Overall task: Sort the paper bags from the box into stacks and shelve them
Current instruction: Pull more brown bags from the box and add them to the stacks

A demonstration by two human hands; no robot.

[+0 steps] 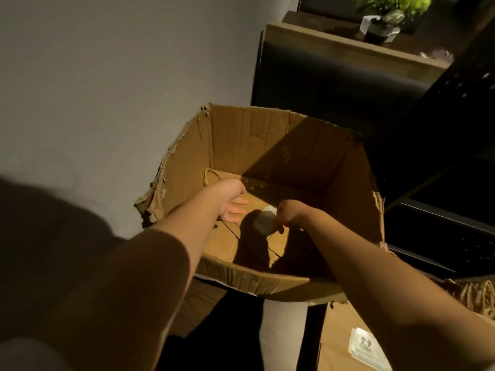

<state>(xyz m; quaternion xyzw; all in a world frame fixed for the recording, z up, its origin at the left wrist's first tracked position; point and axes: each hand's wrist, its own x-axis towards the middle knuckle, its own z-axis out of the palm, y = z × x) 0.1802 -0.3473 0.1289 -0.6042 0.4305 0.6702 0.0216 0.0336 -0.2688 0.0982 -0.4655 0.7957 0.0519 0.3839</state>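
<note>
A worn cardboard box [257,135] stands open in front of me, its rim torn on the left. Flat brown paper bags [227,236] lie on its bottom, one with a twine handle [211,175] showing at the back left. Both arms reach into the box. My left hand [233,203] hovers over the bags with fingers straight and spread. My right hand [290,212] is curled and pinches a small white label or paper piece [263,220] above the bags. The hands cast dark shadows on the bags.
A black metal shelf unit [442,183] stands right of the box. Behind it are a dark chair back [334,81] and a wooden ledge with a potted plant [385,20]. A grey wall is on the left. Brown paper with a white label [367,349] lies at the lower right.
</note>
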